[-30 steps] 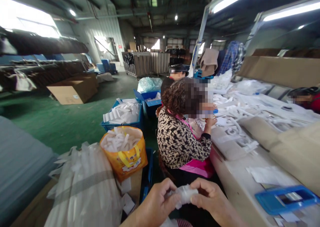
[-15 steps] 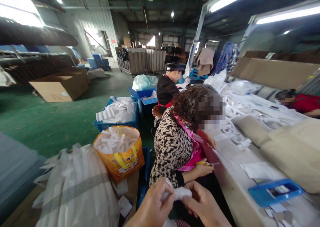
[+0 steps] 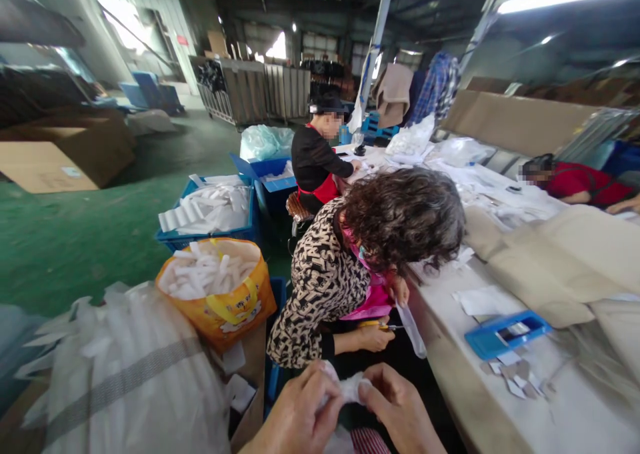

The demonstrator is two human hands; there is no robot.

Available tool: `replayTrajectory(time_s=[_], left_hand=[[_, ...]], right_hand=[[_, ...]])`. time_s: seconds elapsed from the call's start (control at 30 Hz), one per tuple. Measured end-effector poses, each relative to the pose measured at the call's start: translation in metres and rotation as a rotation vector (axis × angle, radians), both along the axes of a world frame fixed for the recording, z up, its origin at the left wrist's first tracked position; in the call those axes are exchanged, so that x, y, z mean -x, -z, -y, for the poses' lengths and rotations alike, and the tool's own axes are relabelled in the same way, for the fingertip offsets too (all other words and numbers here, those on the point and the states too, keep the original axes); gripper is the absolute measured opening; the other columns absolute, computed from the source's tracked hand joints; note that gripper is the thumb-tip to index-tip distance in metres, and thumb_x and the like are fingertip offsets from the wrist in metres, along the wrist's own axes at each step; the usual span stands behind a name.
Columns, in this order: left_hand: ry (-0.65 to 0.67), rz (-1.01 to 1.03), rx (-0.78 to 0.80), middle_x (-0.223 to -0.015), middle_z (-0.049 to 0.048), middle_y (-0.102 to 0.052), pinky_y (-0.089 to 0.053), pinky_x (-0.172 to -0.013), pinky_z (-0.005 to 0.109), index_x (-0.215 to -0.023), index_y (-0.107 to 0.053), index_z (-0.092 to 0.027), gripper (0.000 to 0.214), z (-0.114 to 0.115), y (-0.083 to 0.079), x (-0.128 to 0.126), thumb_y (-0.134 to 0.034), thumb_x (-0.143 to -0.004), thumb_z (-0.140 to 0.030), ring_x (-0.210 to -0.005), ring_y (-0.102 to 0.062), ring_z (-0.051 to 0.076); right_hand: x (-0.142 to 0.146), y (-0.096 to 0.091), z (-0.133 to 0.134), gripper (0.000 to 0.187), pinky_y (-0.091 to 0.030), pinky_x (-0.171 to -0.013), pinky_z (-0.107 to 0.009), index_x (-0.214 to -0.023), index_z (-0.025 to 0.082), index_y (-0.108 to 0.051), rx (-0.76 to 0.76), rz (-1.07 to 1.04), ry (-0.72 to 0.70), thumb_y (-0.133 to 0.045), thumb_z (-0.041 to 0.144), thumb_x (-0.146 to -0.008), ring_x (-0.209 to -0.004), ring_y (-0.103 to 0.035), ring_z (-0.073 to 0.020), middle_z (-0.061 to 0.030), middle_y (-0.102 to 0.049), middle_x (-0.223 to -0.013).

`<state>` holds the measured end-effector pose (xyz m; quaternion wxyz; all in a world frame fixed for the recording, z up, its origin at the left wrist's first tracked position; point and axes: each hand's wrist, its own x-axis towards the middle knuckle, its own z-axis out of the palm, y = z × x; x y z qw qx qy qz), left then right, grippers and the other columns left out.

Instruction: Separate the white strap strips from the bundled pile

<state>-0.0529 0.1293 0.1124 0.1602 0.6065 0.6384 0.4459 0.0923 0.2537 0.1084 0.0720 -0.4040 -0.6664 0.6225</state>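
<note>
Between my two hands, low in the head view, is a crumpled strip of thin white material (image 3: 351, 389). My left hand (image 3: 305, 404) is closed round one end of it, thumb against the fingers. The other end is pinched between the thumb and fingers of my right hand (image 3: 393, 401). More white material (image 3: 339, 441) hangs below the left hand; its full length is hidden. Just ahead, a co-worker in a patterned top (image 3: 315, 274) bends forward, holding yellow-handled scissors (image 3: 375, 323) in one hand and a white strip (image 3: 413, 331) in the other.
A yellow bag (image 3: 240, 314) full of white pieces stands left, near a strapped white bundle (image 3: 120, 374). Behind it is a blue crate (image 3: 253, 224) of white strips. The long table (image 3: 430, 347) at right bears a blue tray (image 3: 480, 344) and beige padding. Two other people work farther off.
My view has swung right, so surroundings sit farther left. The co-worker's head is lower, and the scissors and white strip now show plainly. My hands keep hold of the white strip.
</note>
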Motion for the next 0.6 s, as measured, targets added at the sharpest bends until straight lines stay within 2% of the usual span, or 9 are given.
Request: replayTrajectory(time_s=[0.17, 0.37, 0.47, 0.6], left_hand=[[-0.044, 0.026, 0.027, -0.083, 0.0011, -0.057, -0.045, -0.072, 0.020, -0.084, -0.046, -0.021, 0.015, 0.001, 0.003, -0.014, -0.046, -0.084, -0.006, -0.080, -0.056, 0.011], [-0.064, 0.004, 0.100, -0.079, 0.0004, -0.057, -0.046, -0.070, 0.022, -0.080, -0.047, -0.021, 0.013, -0.008, 0.006, -0.033, -0.045, -0.085, -0.009, -0.076, -0.057, 0.012], [-0.045, 0.006, 0.174, -0.080, 0.0012, -0.058, -0.045, -0.070, 0.023, -0.079, -0.048, -0.020, 0.011, -0.017, 0.008, -0.043, -0.044, -0.086, -0.013, -0.077, -0.058, 0.013], [-0.008, 0.027, 0.245, -0.081, 0.0022, -0.057, -0.045, -0.070, 0.023, -0.079, -0.048, -0.020, 0.009, -0.032, 0.010, -0.055, -0.044, -0.086, -0.014, -0.078, -0.057, 0.013]], right_hand=[[-0.013, 0.012, -0.002, 0.017, -0.034, -0.057, -0.025, -0.068, 0.019, -0.051, 0.035, -0.063, -0.025, -0.058, 0.033, -0.073, -0.061, -0.043, -0.0125, 0.0031, -0.048, -0.063], [-0.032, 0.025, -0.003, 0.027, -0.029, -0.052, -0.024, -0.067, 0.020, -0.044, 0.291, -0.158, 0.023, -0.063, 0.039, -0.067, -0.056, -0.036, -0.0098, 0.0063, -0.041, -0.060], [-0.043, 0.024, -0.008, 0.030, -0.028, -0.053, -0.023, -0.068, 0.019, -0.046, 0.367, -0.230, 0.079, -0.066, 0.041, -0.067, -0.056, -0.035, -0.0091, 0.0064, -0.041, -0.061], [-0.057, 0.022, -0.019, 0.035, -0.026, -0.052, -0.023, -0.066, 0.019, -0.046, 0.376, -0.262, 0.141, -0.068, 0.046, -0.066, -0.055, -0.032, -0.0083, 0.0062, -0.041, -0.059]])
